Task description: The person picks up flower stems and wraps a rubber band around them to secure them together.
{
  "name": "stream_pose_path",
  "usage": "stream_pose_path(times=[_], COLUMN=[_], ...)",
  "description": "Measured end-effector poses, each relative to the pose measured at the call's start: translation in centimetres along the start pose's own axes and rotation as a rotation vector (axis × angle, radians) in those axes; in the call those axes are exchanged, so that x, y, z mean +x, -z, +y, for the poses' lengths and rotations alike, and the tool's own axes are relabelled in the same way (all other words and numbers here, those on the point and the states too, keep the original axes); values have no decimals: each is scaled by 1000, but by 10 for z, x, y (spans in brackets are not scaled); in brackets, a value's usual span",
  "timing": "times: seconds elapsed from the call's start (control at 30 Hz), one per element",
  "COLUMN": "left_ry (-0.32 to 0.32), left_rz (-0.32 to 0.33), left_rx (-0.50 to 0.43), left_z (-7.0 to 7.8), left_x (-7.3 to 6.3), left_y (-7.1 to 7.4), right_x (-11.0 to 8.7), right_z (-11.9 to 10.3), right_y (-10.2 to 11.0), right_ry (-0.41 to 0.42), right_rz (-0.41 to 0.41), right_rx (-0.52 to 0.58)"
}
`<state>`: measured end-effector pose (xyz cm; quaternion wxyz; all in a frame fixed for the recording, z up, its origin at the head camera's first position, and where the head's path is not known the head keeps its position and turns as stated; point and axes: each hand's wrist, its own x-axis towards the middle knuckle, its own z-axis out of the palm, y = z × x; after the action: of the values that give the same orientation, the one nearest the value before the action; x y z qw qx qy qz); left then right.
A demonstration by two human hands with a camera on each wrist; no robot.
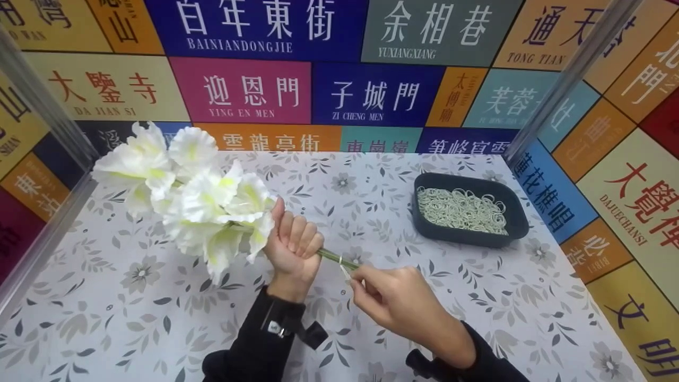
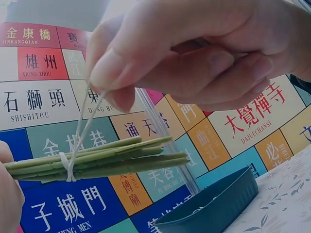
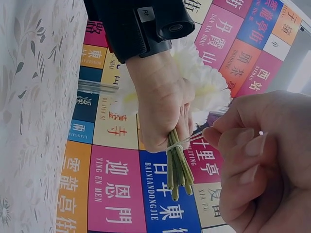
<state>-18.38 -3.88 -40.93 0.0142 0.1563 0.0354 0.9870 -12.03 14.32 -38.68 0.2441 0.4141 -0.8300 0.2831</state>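
My left hand (image 1: 294,252) grips a bunch of white artificial flowers (image 1: 207,207) by the stems, with the blooms out to the left. Below that fist the green stems (image 2: 107,158) stick out to the right as a bundle. A pale rubber band (image 2: 70,165) loops round them near their cut ends. With thumb and forefinger, my right hand (image 1: 398,302) pinches the band's free loop and stretches it away from the stems. In the right wrist view the taut band (image 3: 194,138) runs from the bundle to those fingertips.
A dark rectangular tub (image 1: 469,236) stands at the right rear of the table, holding many pale rubber bands (image 1: 459,209). The table has a leaf-patterned cover (image 1: 143,273). Sign-printed walls (image 1: 244,90) close off the back and sides.
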Motion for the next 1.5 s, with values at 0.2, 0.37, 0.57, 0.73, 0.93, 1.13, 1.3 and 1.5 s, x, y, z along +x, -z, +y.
stream_pose_path(times=[0.2, 0.37, 0.57, 0.73, 0.93, 1.13, 1.3, 1.5], left_ry=[15, 19, 21, 27, 45, 34, 25, 26], left_rz=[18, 38, 88, 113, 83, 99, 141, 140], left_rx=[30, 29, 52, 32, -3, 17, 32, 34], left_z=[0, 0, 1, 2, 2, 1, 1, 0], left_x=[0, 1, 1, 1, -1, -2, -2, -1], left_y=[0, 0, 0, -1, -4, -5, -5, -7], right_x=[0, 1, 3, 4, 3, 1, 1, 0], right_z=[4, 9, 19, 29, 39, 41, 42, 44], right_y=[2, 5, 9, 11, 16, 23, 28, 32], right_ry=[-26, -46, -68, -110, -155, -168, -158, -127], right_rz=[-7, -4, 6, -9, -70, -130, -142, -147], right_rx=[10, 39, 49, 40, 40, 62, 56, 14])
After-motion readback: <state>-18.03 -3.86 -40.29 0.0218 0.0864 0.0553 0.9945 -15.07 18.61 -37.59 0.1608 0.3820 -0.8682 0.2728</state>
